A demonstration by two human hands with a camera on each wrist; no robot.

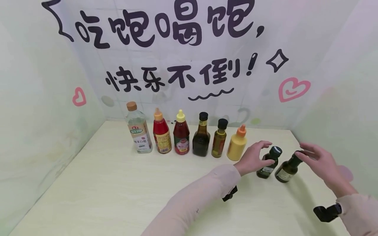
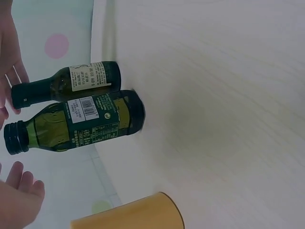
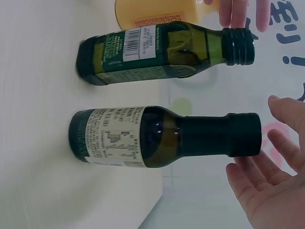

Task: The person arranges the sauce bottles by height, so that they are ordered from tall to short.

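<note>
My left hand [image 1: 253, 158] is held with fingers and thumb spread beside a green glass oil bottle [image 1: 268, 164], which stands upright with a dark cap. In the left wrist view a gap shows between the left fingers [image 2: 26, 183] and that bottle. Just right of it stands a dark sauce bottle [image 1: 287, 170] with a cream label and a long black neck. Around the top of this bottle hovers my right hand [image 1: 322, 164], its thumb apart from the cap in the right wrist view. Some right fingers [image 3: 245, 183] lie close behind the cap; whether they touch is unclear.
Along the back stand a clear vinegar bottle [image 1: 140, 134], two red squeeze bottles, one orange-capped [image 1: 161, 136] and one yellow-capped [image 1: 181, 134], a dark square bottle [image 1: 201, 141], a small oil bottle [image 1: 219, 141] and a yellow squeeze bottle [image 1: 237, 146]. Walls enclose the pale table [image 1: 118, 193].
</note>
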